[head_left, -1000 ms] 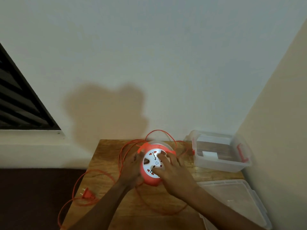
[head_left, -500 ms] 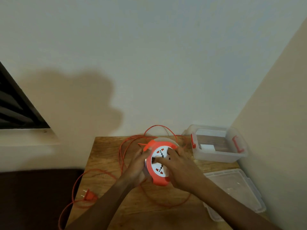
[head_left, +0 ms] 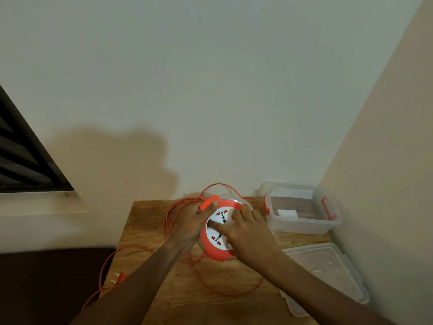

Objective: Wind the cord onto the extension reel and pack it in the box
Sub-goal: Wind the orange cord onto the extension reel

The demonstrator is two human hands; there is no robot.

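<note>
An orange extension reel (head_left: 216, 250) with a white socket face stands tilted on the wooden table (head_left: 150, 219). My left hand (head_left: 191, 225) grips its left rim, by the orange handle at the top. My right hand (head_left: 248, 233) lies on the white face, fingers pressed into it. Loose orange cord (head_left: 234, 293) loops over the table behind and in front of the reel. Its plug (head_left: 118, 277) hangs at the table's left edge. The clear plastic box (head_left: 302, 225) with red latches stands open at the back right.
The box's clear lid (head_left: 328, 270) lies flat at the table's right edge, near the side wall. A wall rises directly behind the table. A dark window frame (head_left: 25, 158) is at the left, with dark floor below it.
The reel has tipped more upright and its white face has turned under my right hand. My left hand has slid up to the handle. The view has shifted slightly.
</note>
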